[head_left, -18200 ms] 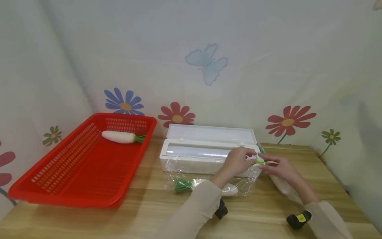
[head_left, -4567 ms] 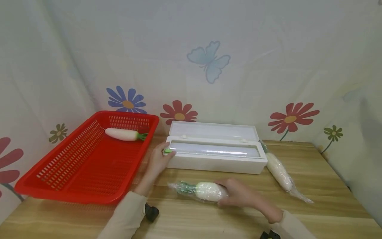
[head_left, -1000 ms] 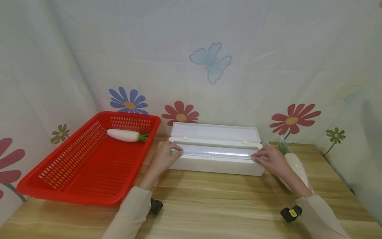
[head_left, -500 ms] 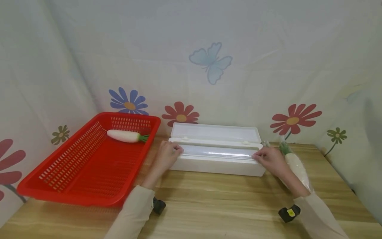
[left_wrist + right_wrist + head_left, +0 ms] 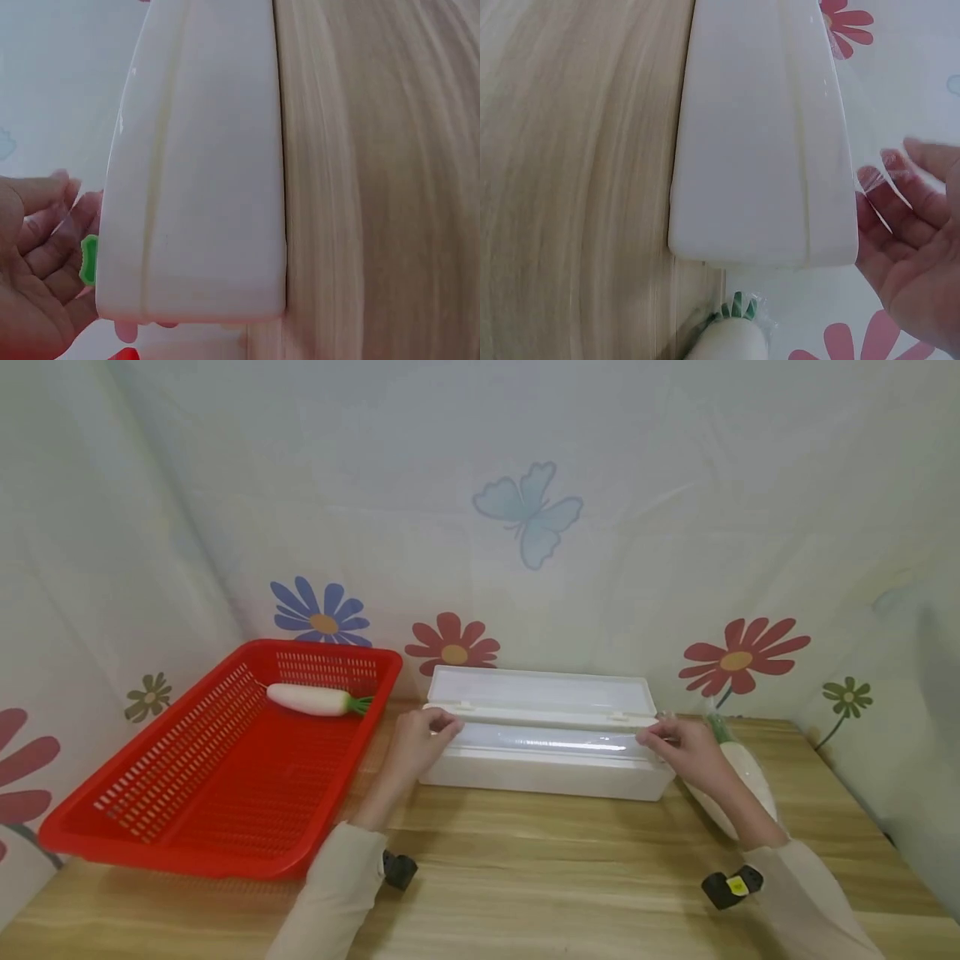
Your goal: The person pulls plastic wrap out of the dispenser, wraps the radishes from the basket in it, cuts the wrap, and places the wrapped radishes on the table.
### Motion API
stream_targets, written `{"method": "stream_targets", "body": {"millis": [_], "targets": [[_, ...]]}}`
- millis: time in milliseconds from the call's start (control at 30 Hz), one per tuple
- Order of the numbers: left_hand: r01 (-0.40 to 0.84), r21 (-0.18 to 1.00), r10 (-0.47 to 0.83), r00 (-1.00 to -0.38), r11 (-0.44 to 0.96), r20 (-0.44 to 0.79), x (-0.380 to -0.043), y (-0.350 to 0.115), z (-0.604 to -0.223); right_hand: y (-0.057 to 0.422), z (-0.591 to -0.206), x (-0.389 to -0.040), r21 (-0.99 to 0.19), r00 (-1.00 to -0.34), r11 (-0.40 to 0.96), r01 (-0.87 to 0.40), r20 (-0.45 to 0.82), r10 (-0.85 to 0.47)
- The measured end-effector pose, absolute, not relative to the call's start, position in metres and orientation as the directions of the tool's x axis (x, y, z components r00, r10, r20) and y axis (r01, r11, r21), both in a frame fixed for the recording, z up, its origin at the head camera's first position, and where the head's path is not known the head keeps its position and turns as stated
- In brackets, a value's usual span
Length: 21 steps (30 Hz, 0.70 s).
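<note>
A white cling film dispenser box [image 5: 547,779] stands on the table with its lid [image 5: 543,690] raised behind. Inside lies a shiny roll of cling film [image 5: 547,739]. My left hand [image 5: 415,745] pinches the film's edge at the box's left end. At the opposite end my right hand [image 5: 690,756] pinches it too; clear film stretches from the fingertips in the right wrist view. A green slide cutter [image 5: 89,260] sits at the box's left end, beside my left fingers. Behind my right wrist lies a film-wrapped white radish [image 5: 750,777], partly hidden.
To the left stands a red plastic basket [image 5: 195,860] with one unwrapped white radish [image 5: 311,699] near its far end. A flowered cloth [image 5: 600,527] hangs right behind the box. Bare wooden tabletop [image 5: 540,868] stretches in front of the box.
Earlier the cutter was at the box's right end, then its left. The wrapped radish in front of the box went right. Lately both hands, pinching the film, have risen slightly.
</note>
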<state>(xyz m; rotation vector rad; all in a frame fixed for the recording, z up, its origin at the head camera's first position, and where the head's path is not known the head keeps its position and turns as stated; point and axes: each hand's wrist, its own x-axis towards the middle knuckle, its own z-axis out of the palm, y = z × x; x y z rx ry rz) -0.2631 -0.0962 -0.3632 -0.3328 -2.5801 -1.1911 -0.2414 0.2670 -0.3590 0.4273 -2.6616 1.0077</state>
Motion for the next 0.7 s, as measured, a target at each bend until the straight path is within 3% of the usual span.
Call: {"method": "stream_targets", "body": {"millis": [233,467,700], "targets": [[0.347,0.699,0.106,-0.925,0.625,0.365,-0.262,-0.1,-0.366,0.271,-0.362,-0.241,-0.622,-0.914,0.674,-0.398,0.335,-0.229],[0.38,0.655,0.029,-0.877,0.653,0.479,-0.265,-0.095,-0.361,0.266,-0.355,-0.242,-0.591,-0.902,0.709,-0.385,0.403,-0.154],[0.384,0.699,-0.069,-0.848,0.603,0.525,-0.268,-0.092,-0.348,0.278,-0.353,-0.264,-0.673,-0.901,0.646,-0.36,0.432,-0.052]]}}
